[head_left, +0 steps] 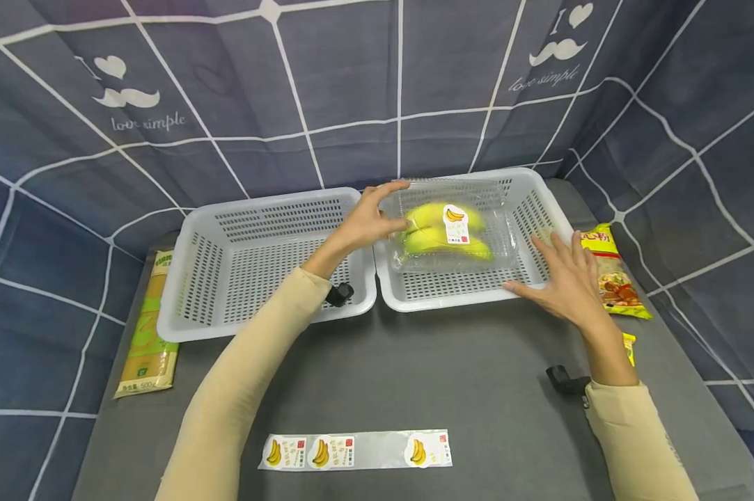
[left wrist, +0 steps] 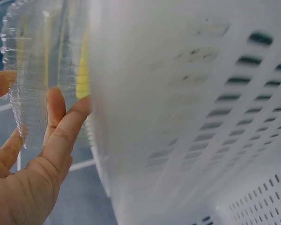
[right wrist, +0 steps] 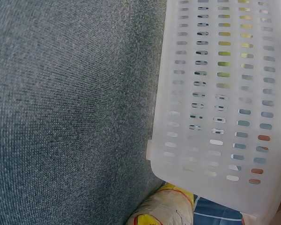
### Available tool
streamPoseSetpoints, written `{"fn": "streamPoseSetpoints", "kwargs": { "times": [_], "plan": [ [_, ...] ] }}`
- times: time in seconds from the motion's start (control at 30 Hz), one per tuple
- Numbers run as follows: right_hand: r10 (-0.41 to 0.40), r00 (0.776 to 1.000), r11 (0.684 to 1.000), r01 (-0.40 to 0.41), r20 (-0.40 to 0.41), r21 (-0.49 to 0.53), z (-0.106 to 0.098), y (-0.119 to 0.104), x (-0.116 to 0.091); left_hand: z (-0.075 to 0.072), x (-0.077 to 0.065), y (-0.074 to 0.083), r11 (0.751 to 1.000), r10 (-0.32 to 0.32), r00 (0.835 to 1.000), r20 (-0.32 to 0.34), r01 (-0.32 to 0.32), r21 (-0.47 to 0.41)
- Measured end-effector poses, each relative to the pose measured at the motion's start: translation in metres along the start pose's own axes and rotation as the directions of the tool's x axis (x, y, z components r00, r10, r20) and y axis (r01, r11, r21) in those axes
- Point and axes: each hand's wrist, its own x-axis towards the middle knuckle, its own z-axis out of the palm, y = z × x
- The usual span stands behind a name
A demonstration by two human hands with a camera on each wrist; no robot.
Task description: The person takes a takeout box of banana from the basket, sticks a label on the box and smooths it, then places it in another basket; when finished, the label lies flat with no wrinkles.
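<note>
A clear plastic clamshell box (head_left: 500,250) holds yellow-green bananas (head_left: 422,240) and bears a white banana label (head_left: 455,224). It sits in the right white basket (head_left: 408,300), its left end by the rim. My left hand (head_left: 367,221) grips that left end; in the left wrist view, fingers (left wrist: 61,136) press against the ribbed edge of the box. Over the right basket's right side, my right hand (head_left: 567,282) is spread, holding nothing and apart from the box. The right wrist view shows mostly slotted basket wall (right wrist: 215,112); the right hand is largely hidden there.
To the left stands another white basket (head_left: 191,306), beside a noodle packet (head_left: 147,341). A yellow-and-red food packet (head_left: 617,278) lies past the right basket. In front is a strip of banana labels (head_left: 370,451). Patterned dark cloth (head_left: 351,83) rises behind.
</note>
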Motion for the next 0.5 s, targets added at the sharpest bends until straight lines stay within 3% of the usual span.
{"fn": "streamPoseSetpoints", "kwargs": {
  "times": [0.2,0.33,0.5],
  "plan": [
    [-0.002,1.000,1.000,0.002,-0.008,-0.002,0.001,-0.001,-0.001,0.014,0.006,-0.002,0.981,-0.016,0.999,0.029,0.010,0.195],
    [0.001,1.000,1.000,-0.001,-0.006,-0.008,0.001,0.000,-0.001,0.016,0.008,-0.001,0.971,-0.048,0.994,0.095,0.024,0.238],
    [0.002,1.000,1.000,-0.002,-0.003,-0.011,0.001,0.000,-0.001,0.020,0.009,-0.001,0.965,-0.091,0.975,0.201,0.037,0.259]
  ]
}}
